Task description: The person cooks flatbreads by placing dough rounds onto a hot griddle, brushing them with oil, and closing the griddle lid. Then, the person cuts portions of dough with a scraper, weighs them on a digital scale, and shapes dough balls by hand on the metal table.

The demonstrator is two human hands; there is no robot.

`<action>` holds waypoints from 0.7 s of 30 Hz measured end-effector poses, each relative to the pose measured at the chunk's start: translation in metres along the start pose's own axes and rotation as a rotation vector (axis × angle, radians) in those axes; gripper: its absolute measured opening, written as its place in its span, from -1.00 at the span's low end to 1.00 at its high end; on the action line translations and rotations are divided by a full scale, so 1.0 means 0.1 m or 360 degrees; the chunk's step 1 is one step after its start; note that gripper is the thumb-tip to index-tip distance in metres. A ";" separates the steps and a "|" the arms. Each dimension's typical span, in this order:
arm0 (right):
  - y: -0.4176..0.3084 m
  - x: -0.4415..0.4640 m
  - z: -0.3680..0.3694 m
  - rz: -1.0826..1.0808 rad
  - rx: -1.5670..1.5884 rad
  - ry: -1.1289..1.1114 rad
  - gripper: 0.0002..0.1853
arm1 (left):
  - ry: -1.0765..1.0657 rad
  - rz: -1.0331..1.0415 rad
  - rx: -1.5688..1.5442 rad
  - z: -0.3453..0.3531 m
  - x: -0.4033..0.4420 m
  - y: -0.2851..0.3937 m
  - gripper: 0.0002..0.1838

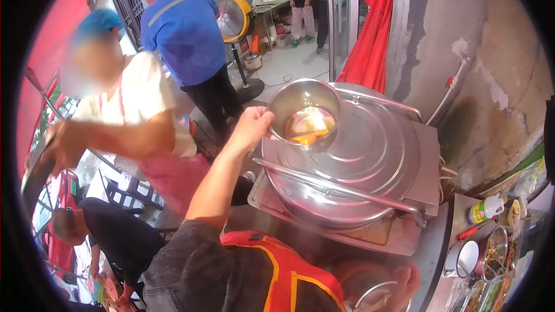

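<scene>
My left hand (pixel 253 128) is closed on the side of a steel cup (pixel 306 95), held over the edge of a large round metal lid (pixel 370 144). Inside the cup are something white and something orange-yellow in a little liquid. Low in the view, my right hand (pixel 406 286) is blurred beside a round metal-rimmed vessel (pixel 376 294); whether its fingers hold anything is not clear. Long metal handle bars (pixel 335 182) cross the lid on both sides.
A person in a white top (pixel 144 89) stands close on the left, one in blue (pixel 188 29) behind. A yellow fan (pixel 234 17) stands farther back. At right are a white mug (pixel 461 259), a bottle (pixel 487 209) and food trays (pixel 483 297).
</scene>
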State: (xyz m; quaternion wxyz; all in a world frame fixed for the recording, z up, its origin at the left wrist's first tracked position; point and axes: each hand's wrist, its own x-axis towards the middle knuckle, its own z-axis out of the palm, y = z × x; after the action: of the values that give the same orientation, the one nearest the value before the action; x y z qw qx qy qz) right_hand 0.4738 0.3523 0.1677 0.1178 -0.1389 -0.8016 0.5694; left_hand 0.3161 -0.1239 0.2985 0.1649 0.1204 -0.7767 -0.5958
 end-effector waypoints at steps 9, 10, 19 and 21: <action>-0.06 0.14 0.22 0.0160 0.0075 -0.0044 -0.67 | 0.0261 -0.0125 0.0112 -0.80 0.45 -0.13 -0.76; -0.11 0.17 0.32 0.0154 0.0160 -0.0029 -0.68 | 0.0291 -0.0090 0.0039 -0.90 0.47 -0.16 -0.75; -1.47 0.43 1.59 0.0010 -0.0208 0.0064 -0.74 | 0.0522 -0.0022 0.0529 -2.07 1.28 -1.17 -0.73; -1.72 0.42 2.02 -0.0101 -0.0239 0.0082 -0.73 | 0.0428 -0.0172 0.0684 -2.34 1.66 -1.61 -0.70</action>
State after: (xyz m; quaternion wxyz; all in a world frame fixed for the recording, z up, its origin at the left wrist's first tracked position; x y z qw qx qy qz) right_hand 0.3498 0.1357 0.2662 0.1455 -0.1366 -0.8428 0.4998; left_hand 0.2555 -0.4366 0.2174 0.2052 0.2721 -0.8490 -0.4038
